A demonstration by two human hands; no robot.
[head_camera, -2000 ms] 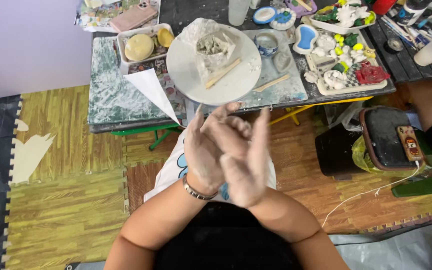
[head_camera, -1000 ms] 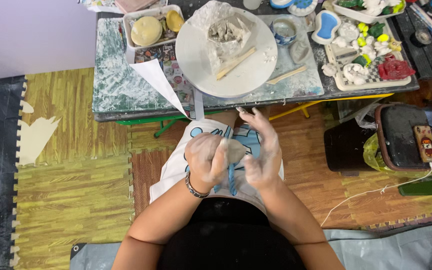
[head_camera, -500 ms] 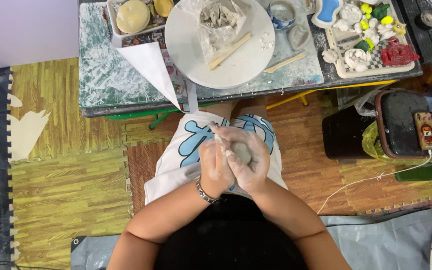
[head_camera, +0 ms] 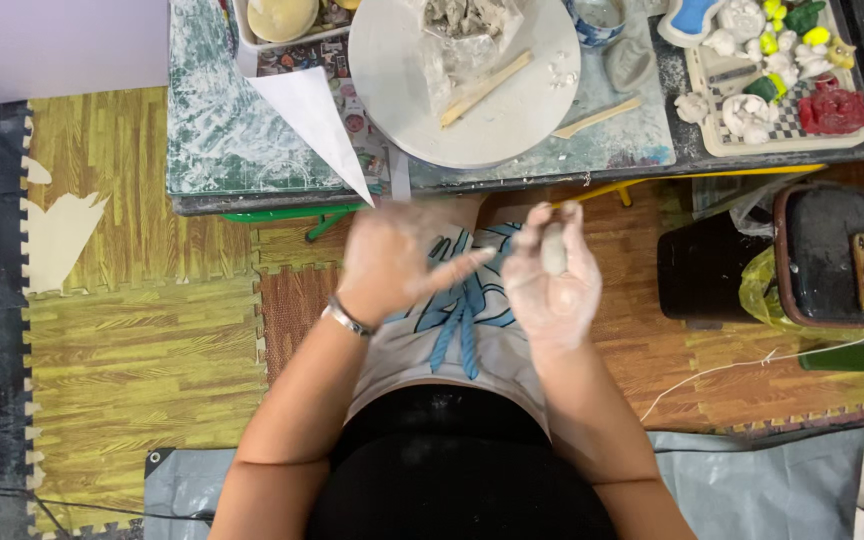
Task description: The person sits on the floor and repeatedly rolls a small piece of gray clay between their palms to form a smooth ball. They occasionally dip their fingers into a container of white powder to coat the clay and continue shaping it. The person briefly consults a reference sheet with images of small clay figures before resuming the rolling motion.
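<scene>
While the clay-dusted right hand (head_camera: 555, 278) lies palm up over the lap, a small grey oblong lump of clay (head_camera: 553, 250) rests upright along its fingers, which curl loosely about it without clamping shut. Just beside it, the left hand (head_camera: 392, 258), also whitened with clay and wearing a silver bracelet (head_camera: 346, 318) at the wrist, is spread flat with its fingers apart, 1 fingertip reaching toward the right palm; it holds nothing. Both hands hover above a white apron with blue print (head_camera: 457, 320), well short of the near edge of the low grey worktable (head_camera: 282, 200). On that table, close to the near edge, sits a round white turntable (head_camera: 402, 70) carrying a clear bag of grey clay (head_camera: 464, 25) and a wooden modelling stick (head_camera: 487, 88). Toward the right end stands a checkered tray of small painted clay figures (head_camera: 767, 90).
</scene>
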